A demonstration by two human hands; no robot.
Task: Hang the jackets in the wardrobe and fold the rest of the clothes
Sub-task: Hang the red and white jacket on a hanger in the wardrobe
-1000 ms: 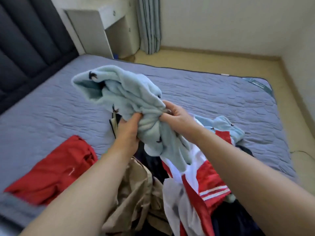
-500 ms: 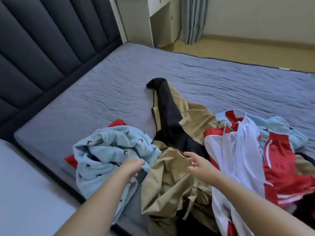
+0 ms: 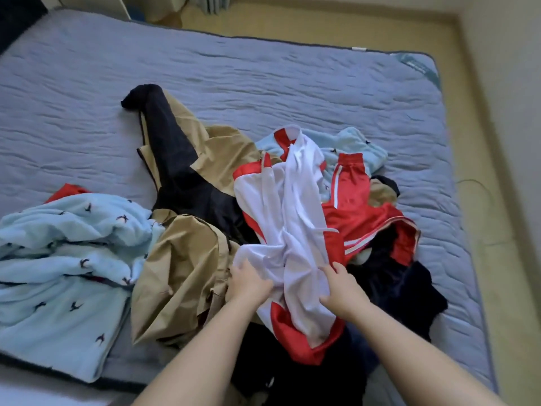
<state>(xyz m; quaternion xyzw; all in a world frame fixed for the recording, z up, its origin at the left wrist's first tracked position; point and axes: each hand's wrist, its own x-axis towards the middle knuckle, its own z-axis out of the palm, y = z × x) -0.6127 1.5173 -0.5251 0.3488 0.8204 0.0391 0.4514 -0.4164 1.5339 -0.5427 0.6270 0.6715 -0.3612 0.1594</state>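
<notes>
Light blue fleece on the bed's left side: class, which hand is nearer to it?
Left. The left hand grips the white-and-red jersey just beyond the tan jacket from the light blue fleece; the right hand holds that jersey farther right.

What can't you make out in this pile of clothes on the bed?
Head view only.
- Red garment: mostly hidden under the light blue fleece.
- Dark clothes: buried beneath the white and red garment; type unclear.
- Left hand fingertips: sunk into that garment.
- Wardrobe: outside the frame.
</notes>
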